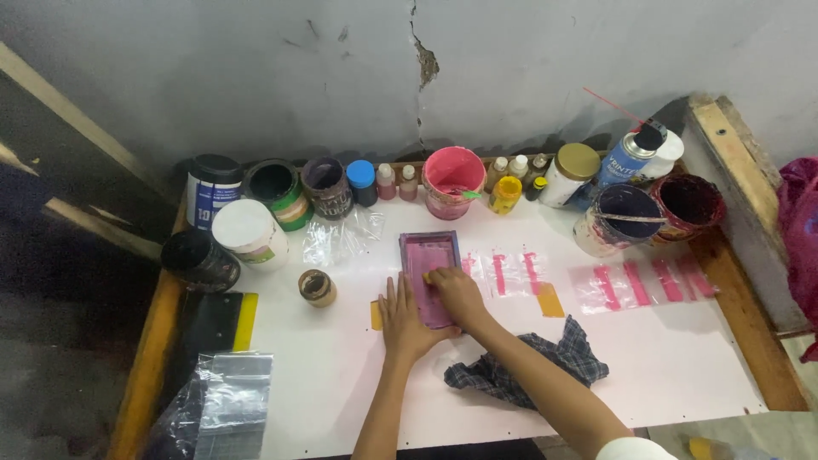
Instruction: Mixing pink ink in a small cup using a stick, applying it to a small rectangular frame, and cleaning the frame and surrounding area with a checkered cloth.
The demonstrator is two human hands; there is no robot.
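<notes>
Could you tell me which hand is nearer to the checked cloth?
Right. The right hand rests on the pink frame, its forearm passing just above the checked cloth; the left hand lies farther left.

Small rectangular printing screen (429,274), pink-stained mesh, purple frame, lying flat, long axis toward 12 o'clock, table centre

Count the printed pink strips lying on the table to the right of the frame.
7 that show: three just right of the small pink frame, four farther right on clear plastic. The right hand may hide more.
</notes>
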